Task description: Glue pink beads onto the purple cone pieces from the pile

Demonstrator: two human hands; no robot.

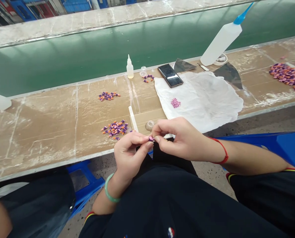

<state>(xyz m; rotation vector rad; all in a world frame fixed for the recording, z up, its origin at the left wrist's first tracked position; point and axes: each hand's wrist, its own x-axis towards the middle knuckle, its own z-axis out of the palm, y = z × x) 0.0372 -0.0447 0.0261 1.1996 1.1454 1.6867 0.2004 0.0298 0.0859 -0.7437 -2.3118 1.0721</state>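
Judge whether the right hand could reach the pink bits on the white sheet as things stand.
Probably yes: the pink bits lie uncovered just beyond the right hand, though it is working at a purple piece.

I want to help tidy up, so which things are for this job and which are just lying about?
Likely for the job:
held piece
near pile
pink bits
small bottle

Probably just lying about:
phone
tape roll
dark sheets

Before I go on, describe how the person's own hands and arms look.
The left hand wears a pale green bangle, the right hand a thin red bracelet; neither is gloved. The dark short sleeves end in red-and-yellow trim.
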